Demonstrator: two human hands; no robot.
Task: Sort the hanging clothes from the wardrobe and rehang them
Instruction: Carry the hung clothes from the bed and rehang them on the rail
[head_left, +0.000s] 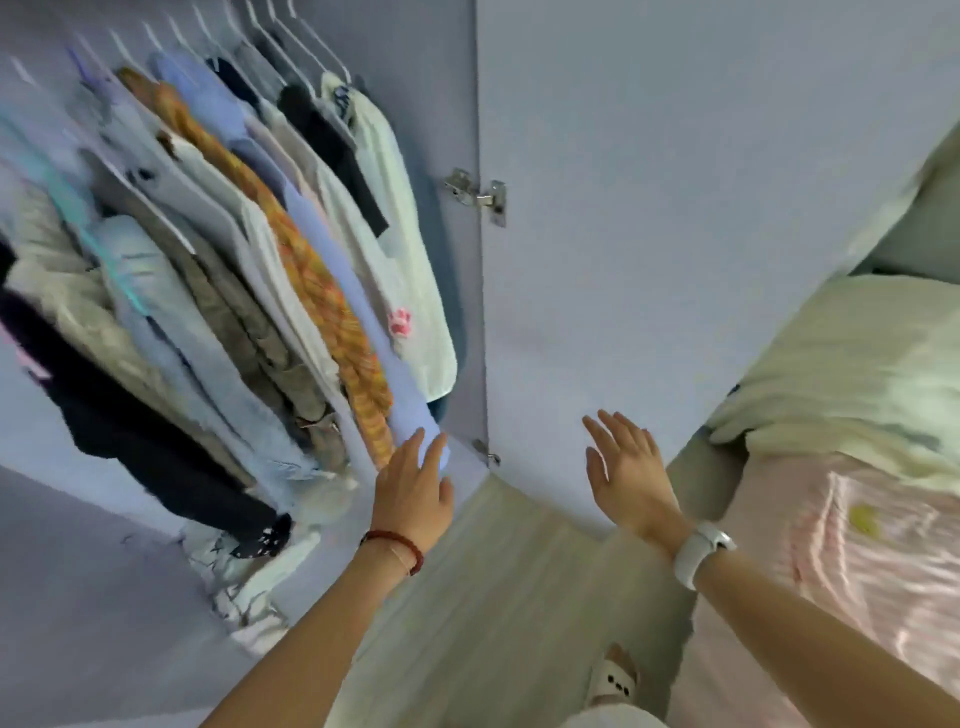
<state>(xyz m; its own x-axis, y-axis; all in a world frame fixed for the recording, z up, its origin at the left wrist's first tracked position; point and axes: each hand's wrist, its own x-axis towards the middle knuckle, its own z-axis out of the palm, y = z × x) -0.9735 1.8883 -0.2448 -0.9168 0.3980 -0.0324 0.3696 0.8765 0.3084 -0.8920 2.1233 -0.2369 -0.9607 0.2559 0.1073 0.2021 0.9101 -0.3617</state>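
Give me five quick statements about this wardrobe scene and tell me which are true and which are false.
1. The left hand reaches the bottom of the light blue garment. True.
2. The right hand grips a hanger. False: its fingers are spread and it holds nothing, in front of the open wardrobe door.
3. The white garment with a pink paw print hangs at the right end of the row. True.
4. The red bracelet is on the right wrist. False: it is on the left wrist; the right wrist wears a white watch.
5. The orange patterned garment lies on the bed. False: it hangs in the wardrobe, beside the light blue one.
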